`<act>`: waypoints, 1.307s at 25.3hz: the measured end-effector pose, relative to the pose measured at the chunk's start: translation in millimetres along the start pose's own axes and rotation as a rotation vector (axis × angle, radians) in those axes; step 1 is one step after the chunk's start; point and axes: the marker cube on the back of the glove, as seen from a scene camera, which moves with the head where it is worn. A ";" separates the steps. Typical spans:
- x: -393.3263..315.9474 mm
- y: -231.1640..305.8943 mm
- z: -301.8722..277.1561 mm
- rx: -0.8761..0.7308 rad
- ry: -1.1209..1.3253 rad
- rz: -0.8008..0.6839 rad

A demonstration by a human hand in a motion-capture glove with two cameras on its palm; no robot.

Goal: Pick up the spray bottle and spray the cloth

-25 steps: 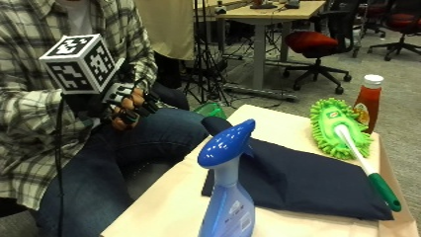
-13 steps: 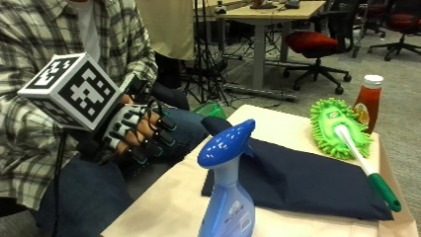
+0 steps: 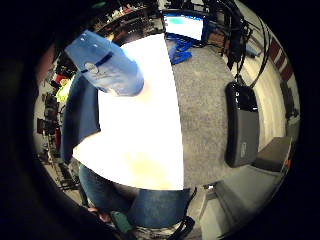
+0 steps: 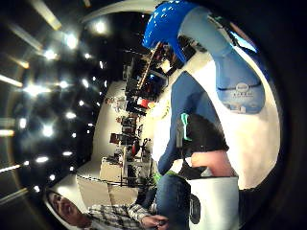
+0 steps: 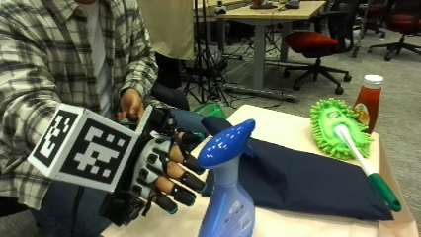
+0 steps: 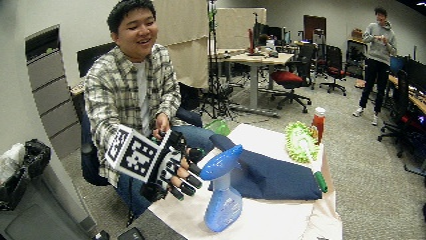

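Note:
A light-blue spray bottle (image 5: 227, 210) with a blue trigger head stands upright at the near end of the table, and it fills much of both palm views (image 3: 107, 65) (image 4: 230, 72). Behind it a dark blue cloth (image 5: 309, 182) lies folded flat on the tabletop. My gloved right hand (image 5: 164, 173) hovers just beside the bottle on the person's side. Its fingers (image 5: 181, 180) are spread and slightly bent toward the bottle's neck, and they hold nothing. In the wide outside view the hand (image 6: 176, 172) sits level with the bottle's (image 6: 223, 202) head.
A green duster mop (image 5: 335, 126) with a green-and-white handle lies along the cloth's far side, beside a ketchup bottle (image 5: 368, 101). The pale table (image 5: 276, 123) ends close to the bottle. The bare left hand (image 5: 130, 103) rests near the lap. Office chairs and desks stand behind.
My gloved hand has come down from chest height and moved toward the spray bottle, its fingers spreading. The bottle, cloth and mop have not moved.

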 end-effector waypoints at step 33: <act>23.7 -101.2 24.7 -0.183 -0.706 -0.180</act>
